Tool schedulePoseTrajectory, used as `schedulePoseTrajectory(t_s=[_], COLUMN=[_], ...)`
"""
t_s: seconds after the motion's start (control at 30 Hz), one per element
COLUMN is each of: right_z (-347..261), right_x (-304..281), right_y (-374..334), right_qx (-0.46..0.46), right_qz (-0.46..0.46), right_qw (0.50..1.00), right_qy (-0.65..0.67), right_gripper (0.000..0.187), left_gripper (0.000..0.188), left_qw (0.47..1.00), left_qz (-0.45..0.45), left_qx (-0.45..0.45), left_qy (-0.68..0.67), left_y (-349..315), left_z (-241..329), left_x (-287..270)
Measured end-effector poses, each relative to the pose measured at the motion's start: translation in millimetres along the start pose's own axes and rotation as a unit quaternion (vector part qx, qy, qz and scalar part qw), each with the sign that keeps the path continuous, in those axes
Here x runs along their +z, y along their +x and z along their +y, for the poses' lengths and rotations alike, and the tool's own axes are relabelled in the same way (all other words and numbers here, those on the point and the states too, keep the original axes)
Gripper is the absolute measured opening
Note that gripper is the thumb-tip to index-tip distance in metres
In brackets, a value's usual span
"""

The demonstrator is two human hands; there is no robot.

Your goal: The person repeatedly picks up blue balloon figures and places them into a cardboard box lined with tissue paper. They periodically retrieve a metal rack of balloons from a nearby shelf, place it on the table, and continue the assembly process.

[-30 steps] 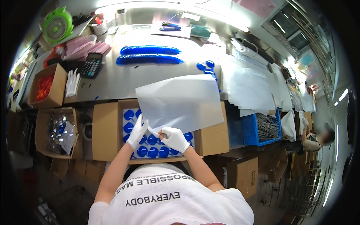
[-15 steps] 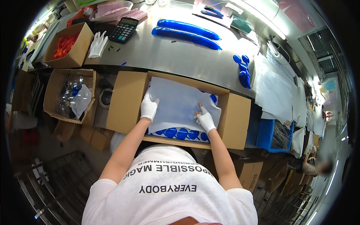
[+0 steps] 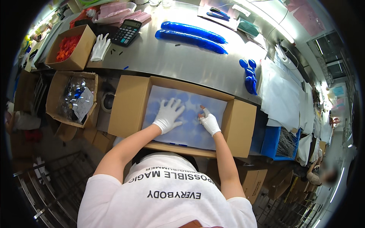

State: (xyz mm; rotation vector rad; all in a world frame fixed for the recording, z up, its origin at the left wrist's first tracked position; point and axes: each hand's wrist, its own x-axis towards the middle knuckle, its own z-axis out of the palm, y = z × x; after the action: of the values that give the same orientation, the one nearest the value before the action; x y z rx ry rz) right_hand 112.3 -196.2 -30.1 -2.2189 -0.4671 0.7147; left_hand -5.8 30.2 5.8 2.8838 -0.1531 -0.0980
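An open cardboard box (image 3: 125, 110) sits below the steel table edge. A translucent white sheet (image 3: 190, 129) lies flat inside it, with round blue items showing faintly through. My left hand (image 3: 168, 115), in a white glove, presses flat on the sheet with fingers spread. My right hand (image 3: 208, 121), also gloved with bare fingertips, rests on the sheet to the right, fingers partly curled. Neither hand holds anything.
The steel table (image 3: 182, 64) carries two long blue packs (image 3: 192, 36), loose blue pieces (image 3: 249, 74), a calculator (image 3: 128, 32), a spare glove (image 3: 100, 47) and a box of orange parts (image 3: 70, 47). A box of bagged items (image 3: 74, 98) stands left; white sheets (image 3: 283, 97) and a blue crate (image 3: 281, 142) right.
The sheet, first held up over the box, has been lowered into it and now lies flat. Both hands have moved from its edges onto its surface.
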Motion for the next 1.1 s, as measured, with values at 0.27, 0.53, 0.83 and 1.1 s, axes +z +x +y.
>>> schedulePoseTrajectory(t_s=[0.27, 0.53, 0.83, 1.1], right_z=[0.8, -128.2, -127.2, -254.8], right_x=[-14.1, -151.3, -186.8, -38.6], right_y=[29.1, 130.6, 276.6, 300.0], right_qx=[0.157, -0.140, -0.213, -0.361], right_qz=[0.035, 0.183, 0.178, 0.202], right_qw=[0.946, 0.973, 0.930, 0.876], right_qy=[0.281, -0.030, -0.239, -0.249], right_gripper=[0.038, 0.031, 0.020, 0.017], left_gripper=[0.064, 0.069, 0.075, 0.056], left_qw=[0.984, 0.979, 0.924, 0.948], left_qz=[-0.079, 0.191, 0.257, 0.278], left_qx=[0.155, -0.071, -0.279, -0.115], left_qy=[-0.047, 0.000, 0.050, -0.102], left_y=[-2.4, 115.8, 195.8, 201.8], left_z=[16.6, -70.9, -205.0, -199.5], left_x=[9.0, -104.0, -99.1, -106.0])
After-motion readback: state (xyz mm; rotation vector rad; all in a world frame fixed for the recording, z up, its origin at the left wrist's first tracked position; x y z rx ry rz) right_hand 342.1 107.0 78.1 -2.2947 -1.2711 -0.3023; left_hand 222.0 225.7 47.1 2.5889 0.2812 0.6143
